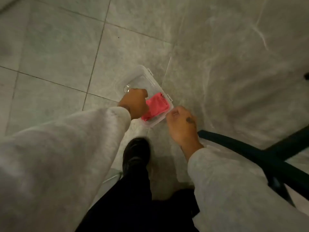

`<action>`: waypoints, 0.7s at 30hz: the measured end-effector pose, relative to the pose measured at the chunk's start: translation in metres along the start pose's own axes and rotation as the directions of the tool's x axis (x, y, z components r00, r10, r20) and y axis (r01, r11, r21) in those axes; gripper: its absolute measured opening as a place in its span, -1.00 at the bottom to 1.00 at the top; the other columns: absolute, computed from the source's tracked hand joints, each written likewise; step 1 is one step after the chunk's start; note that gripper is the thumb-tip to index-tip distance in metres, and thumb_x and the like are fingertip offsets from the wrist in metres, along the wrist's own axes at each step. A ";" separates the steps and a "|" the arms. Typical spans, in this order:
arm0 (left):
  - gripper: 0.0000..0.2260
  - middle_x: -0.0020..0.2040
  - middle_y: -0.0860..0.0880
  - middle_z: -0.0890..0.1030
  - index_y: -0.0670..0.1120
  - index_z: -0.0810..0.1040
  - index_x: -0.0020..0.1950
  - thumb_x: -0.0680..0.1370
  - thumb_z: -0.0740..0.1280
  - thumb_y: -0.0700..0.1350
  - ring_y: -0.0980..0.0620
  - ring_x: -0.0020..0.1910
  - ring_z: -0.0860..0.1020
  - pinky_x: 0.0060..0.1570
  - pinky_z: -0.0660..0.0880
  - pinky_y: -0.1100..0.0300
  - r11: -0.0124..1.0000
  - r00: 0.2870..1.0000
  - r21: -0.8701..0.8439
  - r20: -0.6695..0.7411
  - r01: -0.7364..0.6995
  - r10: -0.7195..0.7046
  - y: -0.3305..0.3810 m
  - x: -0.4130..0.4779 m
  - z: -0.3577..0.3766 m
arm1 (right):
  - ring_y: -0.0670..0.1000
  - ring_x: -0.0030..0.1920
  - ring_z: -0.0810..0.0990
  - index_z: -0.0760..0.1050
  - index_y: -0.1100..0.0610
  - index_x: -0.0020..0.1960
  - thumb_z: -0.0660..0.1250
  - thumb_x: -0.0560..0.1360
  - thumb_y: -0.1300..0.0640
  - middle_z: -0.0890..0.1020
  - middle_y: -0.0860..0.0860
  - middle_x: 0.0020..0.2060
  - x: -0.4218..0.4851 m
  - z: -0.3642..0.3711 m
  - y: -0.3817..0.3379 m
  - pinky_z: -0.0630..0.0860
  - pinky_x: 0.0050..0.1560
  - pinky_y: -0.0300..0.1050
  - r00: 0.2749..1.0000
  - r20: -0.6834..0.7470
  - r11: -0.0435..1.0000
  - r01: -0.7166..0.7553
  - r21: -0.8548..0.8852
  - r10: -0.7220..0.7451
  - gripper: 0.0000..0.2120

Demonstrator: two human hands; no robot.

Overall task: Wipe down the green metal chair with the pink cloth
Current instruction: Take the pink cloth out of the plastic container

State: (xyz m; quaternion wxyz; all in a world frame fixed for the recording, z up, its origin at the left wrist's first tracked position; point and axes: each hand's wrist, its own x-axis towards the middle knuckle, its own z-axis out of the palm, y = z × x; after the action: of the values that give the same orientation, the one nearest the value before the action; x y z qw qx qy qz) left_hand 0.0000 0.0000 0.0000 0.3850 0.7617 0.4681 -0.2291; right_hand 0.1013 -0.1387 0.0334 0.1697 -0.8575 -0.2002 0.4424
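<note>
A folded pink cloth point(158, 106) lies inside a clear plastic box point(147, 76) on the tiled floor. My left hand point(133, 103) reaches down into the box with its fingers curled at the cloth's left edge; the back of the hand hides the fingertips, so a grip does not show. My right hand point(181, 124) pinches the box's near right corner with curled fingers. Dark green bars of the metal chair point(247, 151) cross the lower right, just beside my right wrist.
Grey floor tiles with thin grout lines fill the view. My dark shoe point(136, 154) and black trouser leg stand right below the box. A small clear round object point(127, 89) sits in the box's left part. Another dark chair piece point(306, 76) pokes in at the right edge.
</note>
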 end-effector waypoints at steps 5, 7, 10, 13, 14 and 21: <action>-0.67 0.14 -0.18 0.60 -0.16 0.56 0.21 0.45 0.31 -0.15 -0.19 0.09 0.58 0.06 0.55 -0.03 0.999 0.999 0.047 -0.038 -0.023 0.024 -0.008 0.029 0.032 | -0.03 -0.13 0.55 0.53 0.16 0.15 0.26 0.61 0.10 0.56 -0.02 -0.15 0.037 0.030 0.013 0.46 -0.18 -0.26 0.990 -0.138 0.997 0.031 0.066 -0.021 -0.82; -0.70 0.05 -0.17 0.60 -0.17 0.55 0.15 0.44 0.32 -0.12 -0.21 0.02 0.57 -0.01 0.55 -0.06 0.992 0.997 0.113 -0.044 -0.060 0.065 -0.012 0.036 0.043 | -0.02 -0.19 0.57 0.48 0.16 0.12 0.28 0.60 0.13 0.59 0.01 -0.19 0.043 0.035 0.018 0.45 -0.27 -0.29 0.980 -0.198 0.993 0.046 0.109 -0.024 -0.86; -0.65 0.07 -0.18 0.56 -0.16 0.49 0.21 0.44 0.34 -0.11 -0.22 0.04 0.55 0.03 0.52 -0.11 0.983 0.996 0.166 -0.039 -0.076 0.083 -0.017 0.046 0.054 | 0.06 -0.21 0.64 0.34 0.10 0.09 0.29 0.60 0.14 0.62 0.10 -0.19 0.049 0.044 0.026 0.62 -0.20 -0.04 0.975 -0.220 0.984 0.038 0.173 0.001 -0.86; -0.65 0.10 -0.18 0.52 -0.15 0.47 0.22 0.46 0.34 -0.11 -0.24 0.06 0.54 0.06 0.49 -0.12 0.967 0.995 0.242 -0.047 -0.079 0.093 -0.021 0.055 0.060 | 0.11 -0.23 0.68 0.38 0.08 0.03 0.28 0.61 0.11 0.64 0.11 -0.20 0.052 0.053 0.035 0.67 -0.19 0.11 0.982 -0.186 0.964 0.007 0.266 0.044 -0.92; -0.69 0.09 -0.18 0.53 -0.15 0.48 0.20 0.48 0.33 -0.12 -0.24 0.05 0.55 0.05 0.50 -0.11 0.966 0.995 0.246 -0.048 -0.074 0.088 -0.022 0.057 0.061 | 0.12 -0.24 0.68 0.40 0.07 0.01 0.28 0.61 0.10 0.65 0.10 -0.20 0.053 0.054 0.037 0.67 -0.20 0.12 0.982 -0.178 0.957 -0.011 0.290 0.066 -0.93; -0.88 -0.18 -0.13 0.66 -0.16 0.63 -0.17 0.41 0.41 -0.10 -0.08 -0.20 0.60 -0.20 0.53 0.14 0.998 0.998 0.015 0.013 -0.061 0.061 -0.014 0.043 0.035 | 0.11 -0.29 0.71 0.43 0.01 -0.07 0.28 0.60 0.08 0.67 0.13 -0.19 0.049 0.049 0.036 0.68 -0.27 0.10 0.978 -0.132 0.909 -0.094 0.407 0.160 -0.92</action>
State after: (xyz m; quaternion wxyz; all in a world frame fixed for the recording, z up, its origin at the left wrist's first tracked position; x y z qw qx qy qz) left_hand 0.0073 -0.0010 -0.0562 0.3890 0.7772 0.4404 -0.2253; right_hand 0.0935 -0.1398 -0.0447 0.3272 -0.8494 -0.0351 0.4126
